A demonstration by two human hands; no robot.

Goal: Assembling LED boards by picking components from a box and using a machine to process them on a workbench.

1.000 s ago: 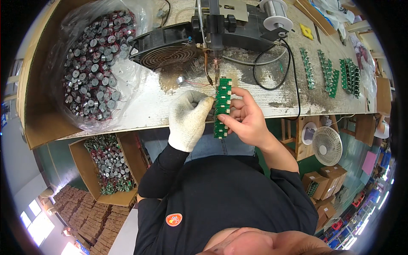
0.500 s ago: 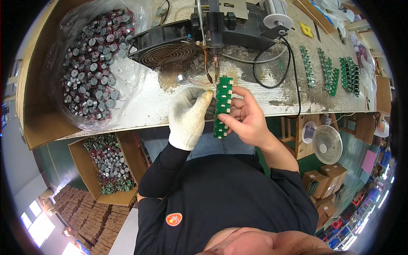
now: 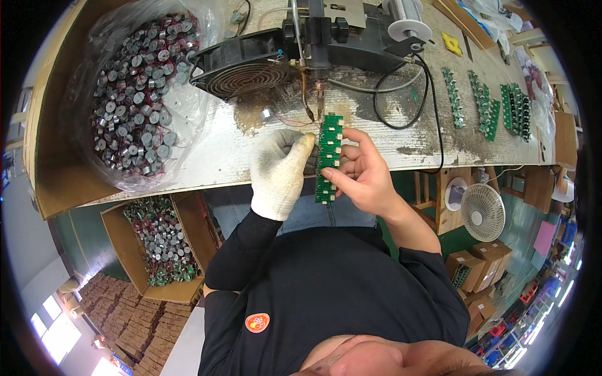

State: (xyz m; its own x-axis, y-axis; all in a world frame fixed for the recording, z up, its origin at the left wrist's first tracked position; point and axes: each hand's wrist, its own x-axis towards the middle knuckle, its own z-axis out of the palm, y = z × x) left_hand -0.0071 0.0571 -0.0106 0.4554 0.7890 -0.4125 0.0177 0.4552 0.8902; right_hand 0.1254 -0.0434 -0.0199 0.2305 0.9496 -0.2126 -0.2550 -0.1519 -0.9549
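Note:
My right hand [image 3: 365,172], bare, grips a long green circuit board strip [image 3: 329,156] with small white connectors along it, thumb on its face and fingers behind. The strip's far end is under the tip of a soldering iron [image 3: 320,103]; whether they touch I cannot tell. My left hand [image 3: 280,169], in a white glove with a stained thumb, is closed in a pinch at the strip's left edge. What it pinches is hidden. Beyond it, a small round metal motor [image 3: 265,114] lies on the bench, its thin red wires running toward the iron tip.
A black fan [image 3: 248,78] stands left of the iron, a solder spool [image 3: 411,28] right. A plastic-lined box of motors [image 3: 135,106] is at the left. Several board strips [image 3: 483,103] lie at the right, beyond a looped black cable [image 3: 433,81].
Almost nothing differs. My left hand has shifted very slightly, still at the strip's edge; the board and my right hand hold their place.

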